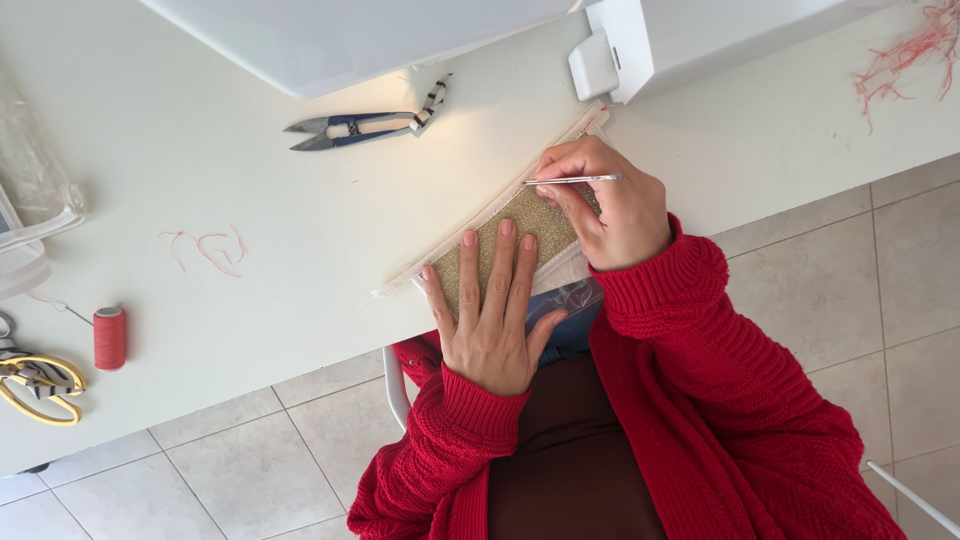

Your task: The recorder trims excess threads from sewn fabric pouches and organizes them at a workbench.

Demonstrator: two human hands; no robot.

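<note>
A gold glitter fabric piece (530, 215) with a cream edge strip lies at the white table's (250, 210) near edge, under a white sewing machine (640, 40). My left hand (490, 310) lies flat on it, fingers spread, pressing it down. My right hand (605, 200) pinches a thin silver metal tool (572, 180), like tweezers or a seam ripper, over the fabric's upper end. Both arms wear red knitted sleeves.
Blue thread snips (352, 128) lie behind the fabric. A red thread spool (110, 338) and yellow-handled scissors (40, 385) sit at the left. Loose red threads (210, 248) lie on the table, more (905, 55) at far right. A clear plastic container (25, 220) stands at the left edge.
</note>
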